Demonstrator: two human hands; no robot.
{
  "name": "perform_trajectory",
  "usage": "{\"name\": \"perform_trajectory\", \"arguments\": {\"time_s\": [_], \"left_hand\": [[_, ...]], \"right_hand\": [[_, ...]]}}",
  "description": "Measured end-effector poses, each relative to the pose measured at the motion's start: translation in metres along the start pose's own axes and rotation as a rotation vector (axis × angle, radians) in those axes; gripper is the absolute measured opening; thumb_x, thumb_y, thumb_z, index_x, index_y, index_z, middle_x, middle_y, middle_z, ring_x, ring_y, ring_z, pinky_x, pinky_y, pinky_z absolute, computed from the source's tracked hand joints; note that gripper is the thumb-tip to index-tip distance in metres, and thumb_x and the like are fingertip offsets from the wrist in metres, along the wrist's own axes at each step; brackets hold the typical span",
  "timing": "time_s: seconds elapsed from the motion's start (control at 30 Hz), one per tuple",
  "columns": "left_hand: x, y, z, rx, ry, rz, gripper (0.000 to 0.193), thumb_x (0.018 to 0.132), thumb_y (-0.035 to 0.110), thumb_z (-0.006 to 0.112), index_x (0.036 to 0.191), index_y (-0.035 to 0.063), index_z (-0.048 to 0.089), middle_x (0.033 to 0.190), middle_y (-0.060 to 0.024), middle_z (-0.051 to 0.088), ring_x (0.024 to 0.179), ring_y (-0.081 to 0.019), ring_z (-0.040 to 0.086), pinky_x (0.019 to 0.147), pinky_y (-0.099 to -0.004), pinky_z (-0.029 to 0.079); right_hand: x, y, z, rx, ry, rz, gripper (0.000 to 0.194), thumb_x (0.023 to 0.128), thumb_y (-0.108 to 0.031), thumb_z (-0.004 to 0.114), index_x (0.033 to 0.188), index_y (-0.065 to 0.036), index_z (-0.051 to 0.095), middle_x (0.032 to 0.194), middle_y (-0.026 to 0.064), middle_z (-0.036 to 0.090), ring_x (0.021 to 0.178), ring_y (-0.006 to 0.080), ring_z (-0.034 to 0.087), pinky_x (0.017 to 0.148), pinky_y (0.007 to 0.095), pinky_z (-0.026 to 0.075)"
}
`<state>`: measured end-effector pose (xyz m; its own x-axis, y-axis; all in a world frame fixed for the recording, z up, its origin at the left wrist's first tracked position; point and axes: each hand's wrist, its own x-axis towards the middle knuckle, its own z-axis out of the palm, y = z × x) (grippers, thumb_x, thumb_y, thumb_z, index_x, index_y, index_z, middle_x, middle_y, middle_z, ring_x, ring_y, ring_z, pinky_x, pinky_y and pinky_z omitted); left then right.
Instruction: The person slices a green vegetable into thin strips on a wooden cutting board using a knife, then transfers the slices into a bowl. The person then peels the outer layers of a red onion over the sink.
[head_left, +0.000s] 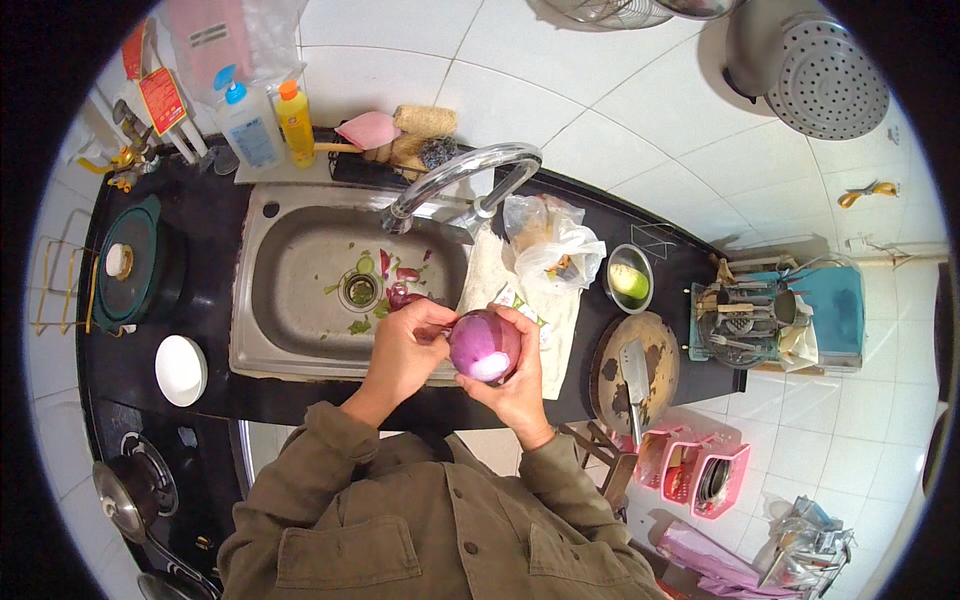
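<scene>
My right hand (514, 386) holds a purple onion (484, 341), its fingers wrapped around the side and underside. At the onion's left side, my left hand (409, 349) pinches its skin between thumb and fingers. Both hands are over the front right rim of a stainless steel sink (300, 307). Pieces of red onion skin (405, 275) and green scraps lie in the basin around the drain (360, 289). Behind the hands a cream cloth (562, 322) covers the counter beside the sink.
A chrome faucet (480, 157) arches over the sink. To the right are plastic bags (559, 251), a metal bowl (630, 296) with a vegetable, and a round cutting board (664, 360) bearing a cleaver (634, 367). A white bowl (181, 371) and lidded pot (131, 262) stand left.
</scene>
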<state>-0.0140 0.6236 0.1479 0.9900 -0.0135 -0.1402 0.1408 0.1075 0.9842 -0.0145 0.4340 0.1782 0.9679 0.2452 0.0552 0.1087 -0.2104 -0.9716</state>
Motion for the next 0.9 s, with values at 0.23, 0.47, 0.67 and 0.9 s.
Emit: {"name": "perform_trajectory", "arguments": {"time_s": [0.23, 0.47, 0.67, 0.9], "left_hand": [[-0.008, 0.013, -0.003, -0.038, -0.013, -0.026, 0.026, 0.096, -0.004, 0.070, 0.122, -0.0021, 0.071, 0.111, -0.0095, 0.079, 0.104, -0.0161, 0.074, 0.088, -0.0308, 0.061], [-0.007, 0.024, -0.002, 0.155, 0.095, 0.064, 0.016, 0.092, -0.002, 0.073, 0.108, -0.0006, 0.073, 0.098, -0.0092, 0.079, 0.089, -0.0146, 0.077, 0.076, -0.0298, 0.063], [-0.002, 0.017, -0.002, 0.173, 0.153, 0.147, 0.011, 0.083, -0.004, 0.076, 0.092, 0.0003, 0.072, 0.080, -0.0065, 0.076, 0.072, -0.0129, 0.074, 0.068, -0.0271, 0.058], [0.014, 0.016, -0.025, 0.210, 0.095, 0.115, 0.019, 0.087, 0.006, 0.083, 0.105, 0.0004, 0.077, 0.090, -0.0058, 0.077, 0.080, -0.0101, 0.071, 0.072, -0.0255, 0.057]], "right_hand": [[0.005, -0.005, -0.001, 0.068, 0.045, 0.033, 0.098, 0.068, -0.005, 0.095, 0.151, -0.005, 0.042, 0.144, 0.0124, 0.054, 0.135, 0.0249, 0.057, 0.116, 0.0382, 0.046], [0.003, -0.004, -0.001, 0.056, 0.012, 0.026, 0.096, 0.068, -0.004, 0.095, 0.149, -0.005, 0.045, 0.142, 0.0119, 0.056, 0.133, 0.0242, 0.059, 0.115, 0.0375, 0.047], [0.003, -0.001, -0.003, 0.092, 0.007, 0.040, 0.095, 0.067, -0.005, 0.096, 0.148, -0.007, 0.046, 0.143, 0.0116, 0.056, 0.135, 0.0243, 0.057, 0.117, 0.0381, 0.044], [0.002, -0.006, -0.009, 0.444, 0.007, 0.185, 0.099, 0.066, -0.007, 0.097, 0.150, -0.009, 0.045, 0.147, 0.0116, 0.055, 0.137, 0.0252, 0.055, 0.118, 0.0389, 0.043]]}}
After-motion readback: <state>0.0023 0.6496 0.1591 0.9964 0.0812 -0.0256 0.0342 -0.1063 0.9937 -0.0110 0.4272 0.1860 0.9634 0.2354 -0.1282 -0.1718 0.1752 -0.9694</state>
